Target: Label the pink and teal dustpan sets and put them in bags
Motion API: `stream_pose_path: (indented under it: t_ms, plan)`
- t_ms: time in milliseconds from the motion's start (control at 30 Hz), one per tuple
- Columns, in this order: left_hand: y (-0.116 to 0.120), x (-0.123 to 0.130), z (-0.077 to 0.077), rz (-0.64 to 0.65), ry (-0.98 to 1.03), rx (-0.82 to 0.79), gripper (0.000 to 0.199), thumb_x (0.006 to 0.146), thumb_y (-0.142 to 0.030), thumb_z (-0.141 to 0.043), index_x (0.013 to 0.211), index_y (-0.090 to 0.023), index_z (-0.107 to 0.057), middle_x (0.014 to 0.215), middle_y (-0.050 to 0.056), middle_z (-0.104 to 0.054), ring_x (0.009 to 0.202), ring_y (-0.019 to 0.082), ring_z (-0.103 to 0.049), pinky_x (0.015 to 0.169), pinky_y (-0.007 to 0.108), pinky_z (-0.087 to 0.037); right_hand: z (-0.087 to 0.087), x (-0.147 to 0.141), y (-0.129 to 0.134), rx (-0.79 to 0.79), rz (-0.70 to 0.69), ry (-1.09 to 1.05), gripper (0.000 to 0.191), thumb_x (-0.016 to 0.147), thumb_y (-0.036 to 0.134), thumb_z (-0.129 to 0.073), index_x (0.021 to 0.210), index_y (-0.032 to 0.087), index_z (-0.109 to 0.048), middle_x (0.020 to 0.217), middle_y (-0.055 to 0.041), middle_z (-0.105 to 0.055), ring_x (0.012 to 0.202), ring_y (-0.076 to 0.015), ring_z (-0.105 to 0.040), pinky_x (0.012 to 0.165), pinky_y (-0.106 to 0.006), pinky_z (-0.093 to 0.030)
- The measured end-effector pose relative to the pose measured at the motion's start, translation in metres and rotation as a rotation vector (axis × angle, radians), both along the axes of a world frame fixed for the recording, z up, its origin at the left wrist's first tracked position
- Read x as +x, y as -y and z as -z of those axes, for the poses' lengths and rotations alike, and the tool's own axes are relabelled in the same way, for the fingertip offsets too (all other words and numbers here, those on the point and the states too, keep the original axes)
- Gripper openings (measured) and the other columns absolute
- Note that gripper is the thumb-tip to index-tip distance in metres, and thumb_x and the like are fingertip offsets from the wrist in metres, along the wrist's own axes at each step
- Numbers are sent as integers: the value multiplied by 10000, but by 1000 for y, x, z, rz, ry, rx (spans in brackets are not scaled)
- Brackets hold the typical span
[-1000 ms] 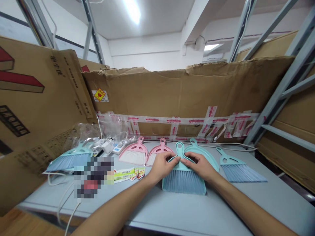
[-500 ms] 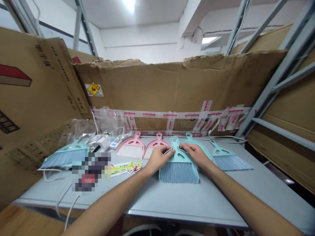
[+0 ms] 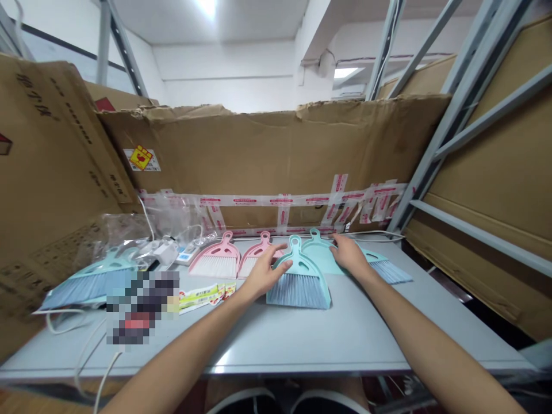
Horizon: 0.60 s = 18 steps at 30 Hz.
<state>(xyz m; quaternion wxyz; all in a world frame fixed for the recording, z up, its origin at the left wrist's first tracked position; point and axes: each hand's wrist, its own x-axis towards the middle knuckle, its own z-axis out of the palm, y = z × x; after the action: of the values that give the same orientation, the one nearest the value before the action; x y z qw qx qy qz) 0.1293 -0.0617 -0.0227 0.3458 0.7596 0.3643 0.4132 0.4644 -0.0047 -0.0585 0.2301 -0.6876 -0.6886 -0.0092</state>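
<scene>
From the head view, we see our 2 hands well apart, both open, neither closed around anything. Our left hand [image 3: 266, 273] hovers with its fingers spread just beside the handle of the middle brush [image 3: 298, 290], though we cannot tell whether they touch it. Our right hand [image 3: 352, 257] lies flat, its fingertips on the right side of a teal dustpan [image 3: 321, 257], which sits behind the middle brush, between our hands. Counting along the gray table [image 3: 276, 345], we find 3 teal brushes with blue bristles: the middle one, a far-left brush [image 3: 86, 289], and a right brush [image 3: 388, 271], partly under our right hand's side of the row. We cannot tell whether the middle brush also sits in a second dustpan. There are 2 pink brushes [image 3: 214, 260] with white bristles left of centre, 1 white power strip [image 3: 187, 254], 1 clear plastic bag [image 3: 125, 230], and 1 strip of printed labels [image 3: 202, 298]. Beside the labels, 1 pixelated patch [image 3: 142, 307] hides what lies there. Behind everything stands a cardboard wall [image 3: 276, 152] with red-and-white tape [image 3: 276, 201].
</scene>
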Motion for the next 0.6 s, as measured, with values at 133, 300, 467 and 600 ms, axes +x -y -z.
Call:
stream_pose_path:
  t_ms: [133, 300, 467, 600]
  plan:
    - [19, 2, -12, 232, -156, 141, 721, 985, -570, -806, 1620, -286, -617, 1775, 160, -467, 1643, 385, -455, 1351, 568, -391, -16, 26, -4, 64, -5, -161, 269, 985, 194, -626, 1132, 199, -852, 1102, -117, -865, 1029, -291, -782, 968, -373, -558]
    - [37, 10, 1, 507, -377, 285, 821, 858, -593, -938, 1584, -307, -685, 1849, 157, -341, 1721, 454, -281, 1375, 617, -333, -32, 61, 4, 247, 10, -213, 257, 951, 252, -637, 1056, 203, -867, 1116, -130, -870, 1045, -320, -786, 998, -418, -567]
    - [40, 20, 10, 485, -466, 356, 563, 952, -552, -863, 1482, -391, -763, 1704, 119, -584, 1652, 429, -438, 1388, 694, -219, -49, 83, 16, 286, 23, -171, 267, 959, 279, -628, 1054, 203, -865, 1103, -132, -869, 1042, -326, -781, 1003, -419, -561]
    - [33, 29, 12, 360, -550, 404, 462, 1045, -543, -745, 1474, -370, -763, 1703, 126, -586, 1583, 392, -537, 1398, 707, -110, -62, 96, 28, 351, 109, -165, 270, 958, 290, -627, 1055, 204, -864, 1099, -142, -863, 1020, -330, -770, 970, -423, -559]
